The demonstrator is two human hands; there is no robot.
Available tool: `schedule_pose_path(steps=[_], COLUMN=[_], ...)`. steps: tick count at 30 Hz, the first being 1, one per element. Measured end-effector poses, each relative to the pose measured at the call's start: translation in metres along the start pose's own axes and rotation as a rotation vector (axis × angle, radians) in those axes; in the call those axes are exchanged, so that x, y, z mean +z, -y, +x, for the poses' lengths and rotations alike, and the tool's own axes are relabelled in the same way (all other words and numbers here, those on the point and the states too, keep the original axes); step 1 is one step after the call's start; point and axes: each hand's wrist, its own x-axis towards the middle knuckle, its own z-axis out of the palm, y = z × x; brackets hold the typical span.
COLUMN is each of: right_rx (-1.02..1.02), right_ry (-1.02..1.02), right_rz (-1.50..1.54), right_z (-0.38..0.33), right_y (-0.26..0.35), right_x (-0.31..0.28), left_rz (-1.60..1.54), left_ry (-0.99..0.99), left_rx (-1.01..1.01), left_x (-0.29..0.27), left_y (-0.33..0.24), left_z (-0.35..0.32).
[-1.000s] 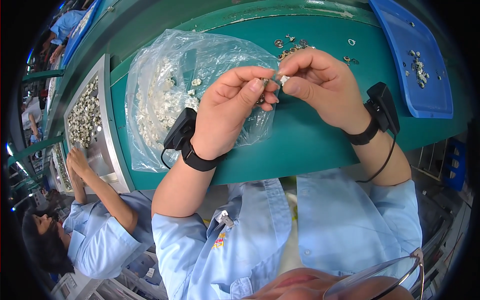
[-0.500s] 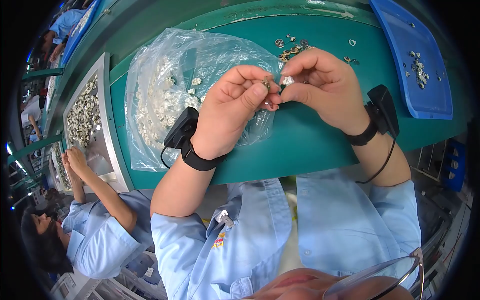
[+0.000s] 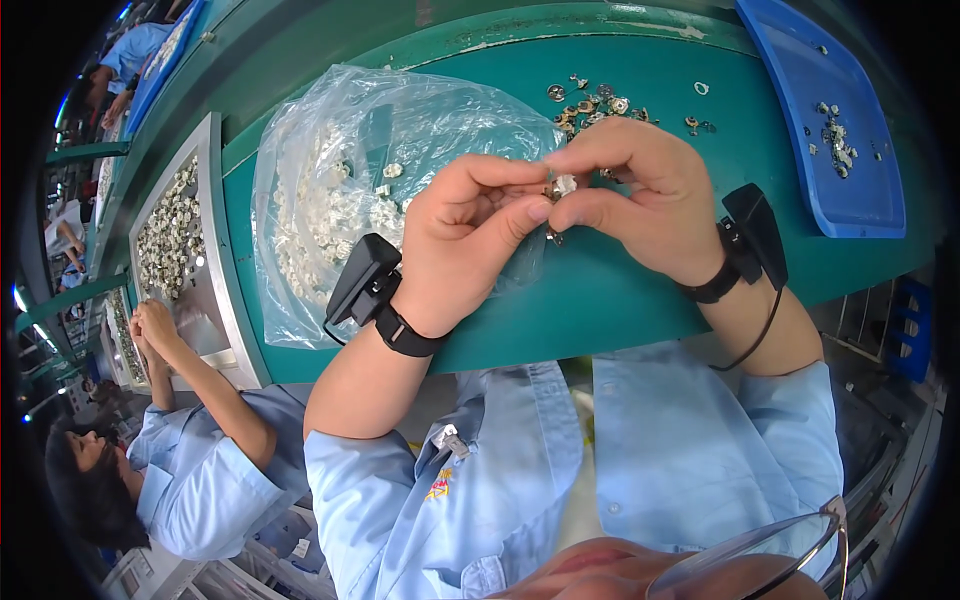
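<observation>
White part (image 3: 566,186), just right of bag (image 3: 440,125), is pinched by right hand (image 3: 655,200). Left hand (image 3: 450,245) grips metal piece (image 3: 549,190); steady both.

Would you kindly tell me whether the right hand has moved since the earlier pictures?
Yes, the right hand has shifted slightly down the picture, judged against the blue tray.

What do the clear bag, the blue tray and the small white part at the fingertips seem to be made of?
Clear bag: glossy, thin plastic film; it wrinkles and shows white pieces through it.
Blue tray: probably moulded plastic, smooth and evenly coloured.
Small white part: pale and hard-looking, perhaps plastic or ceramic; too small to tell.
</observation>
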Motion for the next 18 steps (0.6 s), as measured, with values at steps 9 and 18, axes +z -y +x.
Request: schedule_pose_path(steps=[9,18], right_rx=[-0.188,-0.371], right_ry=[0.05,0.081], right_rz=[-0.044,-0.446], right_z=[-0.001,0.007], right_y=[-0.007,0.0], right_x=[0.001,-0.001], left_rz=[0.008,-0.066], left_ry=[0.026,-0.067], left_rx=[0.171,0.073], left_x=[-0.007,-0.01], left_y=[0.011,0.009], left_z=[-0.002,-0.002])
